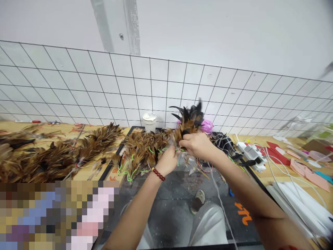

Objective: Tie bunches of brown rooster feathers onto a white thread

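A bunch of brown and black feathers (191,119) stands upright between my hands, its dark tips pointing up and slightly blurred. My right hand (199,146) is closed around its lower part from the right. Lower and to the left, my left hand (166,162), with a dark red bead bracelet (158,174) at the wrist, pinches at the base of the bunch; the fingertips are partly hidden. Just left of it lies a pile of brown feathers (142,144) with bright green strings (130,175) among them. Loose feather bits (192,170) lie under my hands.
A lidded white cup (149,122) stands behind the pile. Longer feather garlands (49,158) cover the left table. At right are a power strip (252,156) with cables, red and pink cut pieces (307,172) and white sheets (304,205). A wire grid (158,78) runs along the wall.
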Tool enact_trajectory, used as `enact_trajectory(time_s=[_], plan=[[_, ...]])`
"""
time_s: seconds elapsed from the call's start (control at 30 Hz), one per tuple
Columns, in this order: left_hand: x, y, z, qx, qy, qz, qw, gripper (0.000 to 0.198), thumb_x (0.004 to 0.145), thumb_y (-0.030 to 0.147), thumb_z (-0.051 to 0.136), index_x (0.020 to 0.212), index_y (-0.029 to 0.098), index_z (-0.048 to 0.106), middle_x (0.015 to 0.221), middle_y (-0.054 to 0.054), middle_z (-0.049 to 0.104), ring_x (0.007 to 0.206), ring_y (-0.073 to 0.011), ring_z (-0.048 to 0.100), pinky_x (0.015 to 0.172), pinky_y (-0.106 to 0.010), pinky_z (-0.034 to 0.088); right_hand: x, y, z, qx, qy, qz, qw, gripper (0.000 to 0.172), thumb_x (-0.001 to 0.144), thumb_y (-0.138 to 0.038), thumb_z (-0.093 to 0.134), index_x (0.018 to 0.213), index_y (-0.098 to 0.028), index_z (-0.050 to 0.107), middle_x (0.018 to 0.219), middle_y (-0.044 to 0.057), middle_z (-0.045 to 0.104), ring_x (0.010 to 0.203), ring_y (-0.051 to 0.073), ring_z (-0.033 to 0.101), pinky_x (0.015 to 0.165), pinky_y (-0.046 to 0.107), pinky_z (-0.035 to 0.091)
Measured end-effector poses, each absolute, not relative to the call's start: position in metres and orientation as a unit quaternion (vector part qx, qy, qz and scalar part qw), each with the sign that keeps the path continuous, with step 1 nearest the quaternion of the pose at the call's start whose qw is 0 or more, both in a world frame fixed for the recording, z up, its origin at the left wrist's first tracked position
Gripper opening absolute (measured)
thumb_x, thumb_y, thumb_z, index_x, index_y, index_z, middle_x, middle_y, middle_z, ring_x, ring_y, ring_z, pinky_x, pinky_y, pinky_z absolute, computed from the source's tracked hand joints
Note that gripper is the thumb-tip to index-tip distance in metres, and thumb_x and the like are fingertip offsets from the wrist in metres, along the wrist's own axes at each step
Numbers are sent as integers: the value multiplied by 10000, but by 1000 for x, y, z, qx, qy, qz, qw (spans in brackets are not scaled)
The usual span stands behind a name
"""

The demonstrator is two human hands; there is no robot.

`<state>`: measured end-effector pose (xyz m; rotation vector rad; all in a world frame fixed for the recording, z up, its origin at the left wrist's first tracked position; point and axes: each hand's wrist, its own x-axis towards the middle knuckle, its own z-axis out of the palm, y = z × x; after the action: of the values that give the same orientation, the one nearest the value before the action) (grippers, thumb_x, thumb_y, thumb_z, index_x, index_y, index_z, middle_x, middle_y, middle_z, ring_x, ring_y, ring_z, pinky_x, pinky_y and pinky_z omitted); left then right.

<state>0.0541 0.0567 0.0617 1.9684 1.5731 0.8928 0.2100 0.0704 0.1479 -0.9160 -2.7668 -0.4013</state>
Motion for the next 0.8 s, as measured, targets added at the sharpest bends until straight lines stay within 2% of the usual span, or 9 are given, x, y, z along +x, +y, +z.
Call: enact_trajectory(time_s=[0.13, 0.23, 0.33, 0.43, 0.5, 0.6, 0.7, 0.8], plan=[[78, 36, 66, 781, 574, 207, 137, 240, 903, 239, 375, 1023, 105, 533, 832, -156, 650, 802, -257, 643, 677, -335, 436, 203, 90, 176, -231, -965, -123, -14, 194, 825, -165, 491, 799, -185, 682, 814, 46, 654, 665, 122, 511, 566, 259, 240], [94, 22, 67, 799, 577, 160, 54, 257, 912, 209, 343, 1048, 96, 530, 859, -169, 650, 782, -274, 657, 637, -343, 454, 204, 109, 180, -262, -959, -56, -87, 159, 797, -192, 561, 804, -219, 718, 841, 23, 695, 701, 123, 543, 589, 240, 275], [104, 16, 64, 799, 577, 166, 10, 252, 920, 209, 343, 1062, 103, 522, 876, -162, 645, 803, -266, 659, 630, -329, 467, 213, 122, 172, -284, -951, 10, -123, 141, 770, -207, 605, 818, -221, 737, 822, 17, 718, 714, 129, 575, 602, 224, 311], [109, 14, 60, 794, 575, 196, -3, 342, 926, 231, 347, 1228, 91, 424, 855, -146, 651, 786, -250, 661, 623, -315, 471, 220, 126, 160, -271, -955, 59, -102, 161, 779, -196, 590, 825, -214, 743, 805, 14, 724, 699, 121, 591, 607, 209, 337], [109, 14, 59, 799, 568, 200, 6, 360, 928, 258, 354, 1242, 93, 408, 832, -133, 658, 762, -242, 661, 619, -311, 469, 221, 126, 154, -269, -956, 82, -81, 154, 780, -206, 595, 817, -211, 744, 791, 13, 725, 695, 116, 597, 614, 203, 350], [102, 15, 64, 828, 534, 172, 24, 270, 922, 292, 370, 1089, 125, 501, 836, -128, 663, 754, -237, 658, 635, -314, 465, 227, 133, 149, -288, -948, 127, -54, 132, 759, -251, 632, 800, -195, 744, 772, 15, 722, 697, 117, 601, 635, 204, 373], [81, 20, 75, 871, 469, 136, 50, 221, 903, 299, 404, 1007, 157, 537, 835, -130, 664, 755, -248, 650, 656, -327, 450, 253, 147, 153, -337, -914, 225, -29, 145, 725, -265, 654, 789, -167, 740, 761, 25, 714, 687, 122, 596, 654, 217, 402], [57, 24, 88, 864, 456, 174, 125, 138, 882, 264, 432, 910, 183, 541, 770, -104, 652, 748, -235, 634, 651, -304, 419, 301, 157, 160, -421, -847, 325, 23, 172, 677, -304, 677, 728, -149, 734, 700, 36, 690, 643, 129, 573, 637, 248, 419]])
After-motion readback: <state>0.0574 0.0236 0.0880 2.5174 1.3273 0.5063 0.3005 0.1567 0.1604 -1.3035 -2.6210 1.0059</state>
